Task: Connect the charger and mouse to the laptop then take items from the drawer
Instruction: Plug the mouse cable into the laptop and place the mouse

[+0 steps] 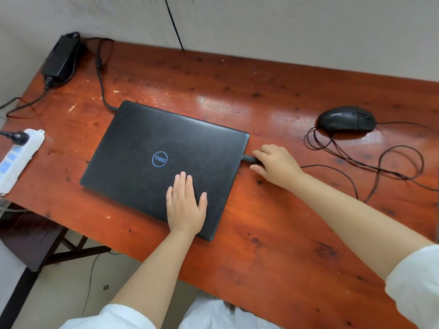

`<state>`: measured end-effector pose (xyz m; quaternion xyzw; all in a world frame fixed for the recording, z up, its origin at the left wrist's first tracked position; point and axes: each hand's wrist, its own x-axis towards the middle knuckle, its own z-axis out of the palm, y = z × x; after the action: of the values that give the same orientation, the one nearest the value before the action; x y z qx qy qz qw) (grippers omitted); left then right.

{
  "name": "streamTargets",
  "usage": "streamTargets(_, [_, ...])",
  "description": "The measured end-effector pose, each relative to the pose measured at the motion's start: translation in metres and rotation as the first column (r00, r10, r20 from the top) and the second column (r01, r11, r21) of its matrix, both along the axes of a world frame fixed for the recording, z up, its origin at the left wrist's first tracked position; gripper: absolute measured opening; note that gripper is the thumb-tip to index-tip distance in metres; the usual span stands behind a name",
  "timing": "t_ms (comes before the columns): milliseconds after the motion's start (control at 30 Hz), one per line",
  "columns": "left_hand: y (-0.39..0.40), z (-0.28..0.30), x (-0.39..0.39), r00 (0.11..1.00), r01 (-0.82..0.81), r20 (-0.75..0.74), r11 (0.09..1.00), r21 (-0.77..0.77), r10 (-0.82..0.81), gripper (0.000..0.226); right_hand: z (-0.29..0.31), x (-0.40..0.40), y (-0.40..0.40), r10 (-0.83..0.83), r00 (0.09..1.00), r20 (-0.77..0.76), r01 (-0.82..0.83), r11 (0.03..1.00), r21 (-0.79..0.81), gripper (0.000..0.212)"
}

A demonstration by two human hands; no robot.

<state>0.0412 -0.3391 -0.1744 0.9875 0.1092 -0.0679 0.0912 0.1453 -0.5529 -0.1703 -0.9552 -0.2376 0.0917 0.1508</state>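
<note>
Red-brown wood makes up the surface [273, 222], and it is shiny with dark spots. A black laptop [164, 162] lies shut near the middle of it, turned at a slant, with a blue ring logo on its lid.

The left hand [186, 205] lies flat on the lid near the laptop's front edge. Its fingers are straight and spread a little, and it holds nothing.

The right hand [275, 165] is just beside the laptop's right edge. Its fingers pinch a small black plug [249, 158]. The tip of the plug touches the side of the laptop. A thin black wire [344, 172] runs from that hand in loose loops across the right part of the surface.

The black mouse [346, 119] sits near the back right corner, well apart from the laptop.

The black charger block [62, 57] lies at the back left corner. Its cable [101, 84] runs to the back left corner of the laptop and touches it there.

A white power strip [19, 157] lies at the left edge of the surface, with a black plug [16, 137] stuck in it.

White sleeves [415, 283] cover the upper arms.
</note>
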Motion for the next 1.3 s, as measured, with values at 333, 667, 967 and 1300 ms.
streamTargets(333, [-0.005,0.008,0.002,0.999,0.000,-0.032,1.000,0.025,0.001,0.052,0.005,-0.009,0.004,-0.054,0.996,0.066,0.047,0.994,0.099,0.018])
streamTargets(667, [-0.043,0.007,0.036,0.984,0.178,-0.011,0.984,-0.001,-0.178,0.053,0.033,0.034,-0.074,-0.262,0.965,0.036,0.262,0.931,-0.256,0.040])
streamTargets(967, [-0.047,0.001,0.037,0.989,0.149,0.006,0.989,-0.028,-0.148,0.055,0.033,0.063,-0.165,-0.398,0.915,-0.061,0.349,0.860,-0.374,0.070])
streamTargets(1300, [-0.049,0.005,0.036,0.989,0.147,0.025,0.988,-0.048,-0.146,0.055,0.080,0.006,-0.138,-0.141,0.989,0.032,0.144,0.979,-0.141,0.069])
